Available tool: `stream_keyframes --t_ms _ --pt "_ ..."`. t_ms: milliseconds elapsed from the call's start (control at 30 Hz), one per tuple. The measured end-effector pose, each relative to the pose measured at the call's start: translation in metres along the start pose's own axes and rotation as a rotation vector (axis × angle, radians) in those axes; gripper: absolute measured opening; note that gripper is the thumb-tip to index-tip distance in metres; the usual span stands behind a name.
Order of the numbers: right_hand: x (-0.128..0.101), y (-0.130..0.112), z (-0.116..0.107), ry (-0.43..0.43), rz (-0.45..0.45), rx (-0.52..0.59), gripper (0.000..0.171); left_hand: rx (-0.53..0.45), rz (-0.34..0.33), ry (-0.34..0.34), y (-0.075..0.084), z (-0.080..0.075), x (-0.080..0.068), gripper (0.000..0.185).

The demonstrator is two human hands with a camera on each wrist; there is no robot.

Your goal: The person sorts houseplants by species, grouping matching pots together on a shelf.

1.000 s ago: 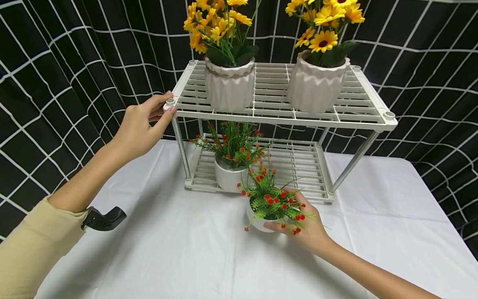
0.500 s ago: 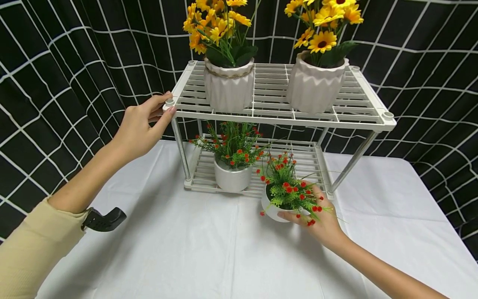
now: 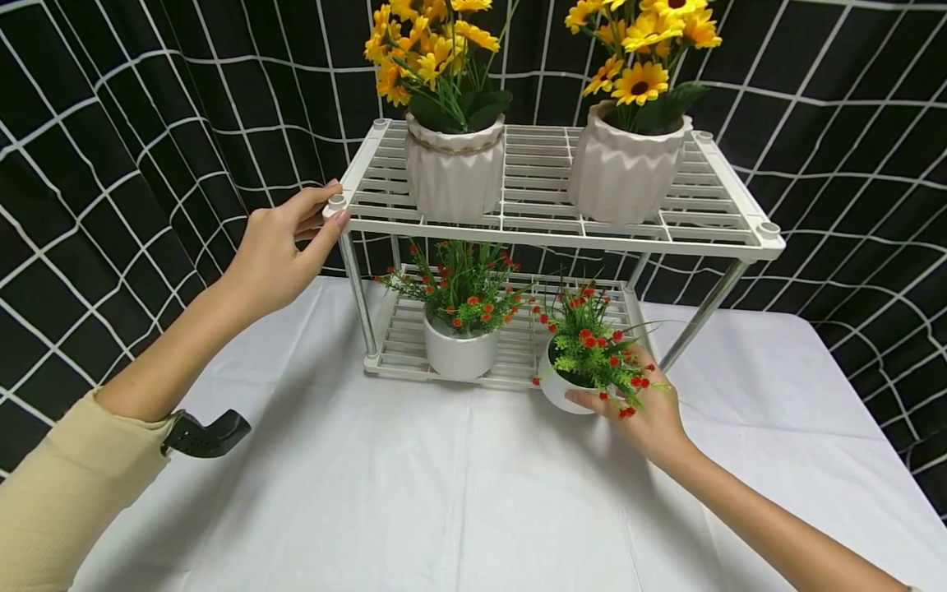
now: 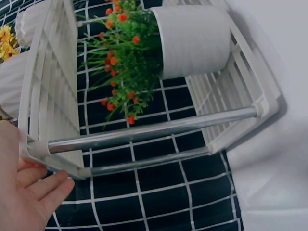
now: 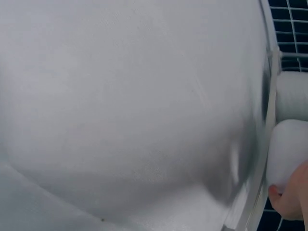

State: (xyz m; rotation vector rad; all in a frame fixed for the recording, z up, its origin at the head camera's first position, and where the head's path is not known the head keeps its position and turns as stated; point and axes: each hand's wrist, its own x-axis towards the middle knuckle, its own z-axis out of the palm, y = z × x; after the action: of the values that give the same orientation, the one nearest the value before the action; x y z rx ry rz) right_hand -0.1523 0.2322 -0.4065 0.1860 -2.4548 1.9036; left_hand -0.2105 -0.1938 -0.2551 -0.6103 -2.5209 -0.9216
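Observation:
My right hand (image 3: 651,415) grips a white pot of red flowers (image 3: 573,386) by its right side, thumb in front. That pot leans a little at the front edge of the lower shelf (image 3: 399,366), right half. In the right wrist view the hand (image 5: 291,197) shows only in part, on the white pot (image 5: 286,149). My left hand (image 3: 277,247) holds the front left corner of the white two-tier rack (image 3: 614,241) between thumb and fingers. In the left wrist view its lower fingers (image 4: 45,187) extend past the corner. Another red-flowered pot (image 3: 460,353) stands upright on the lower shelf's left half.
On the upper shelf stand two pleated white pots, the left pot (image 3: 455,177) and the right pot (image 3: 627,168), both with yellow flowers. Metal posts (image 3: 703,316) join the tiers. White cloth (image 3: 370,493) covers the table, and a black gridded curtain (image 3: 148,123) hangs behind.
My right hand has carried its red-flowered pot rightward and back, from in front of the rack to the lower shelf's front edge. The left hand has stayed on the corner.

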Motion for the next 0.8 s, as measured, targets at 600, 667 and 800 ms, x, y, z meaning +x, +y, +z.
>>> stream_keyframes --t_ms 600,667,800 --pt "0.031 0.006 0.004 0.160 -0.058 -0.453 0.080 -0.012 -0.001 -0.005 0.001 0.000 0.000 0.046" --pt "0.034 0.007 0.004 0.159 -0.065 -0.450 0.078 -0.005 -0.003 -0.006 0.000 0.000 0.000 0.046" --pt "0.038 0.007 0.003 0.145 -0.061 -0.433 0.078 0.002 -0.004 -0.003 -0.001 0.001 -0.001 0.046"
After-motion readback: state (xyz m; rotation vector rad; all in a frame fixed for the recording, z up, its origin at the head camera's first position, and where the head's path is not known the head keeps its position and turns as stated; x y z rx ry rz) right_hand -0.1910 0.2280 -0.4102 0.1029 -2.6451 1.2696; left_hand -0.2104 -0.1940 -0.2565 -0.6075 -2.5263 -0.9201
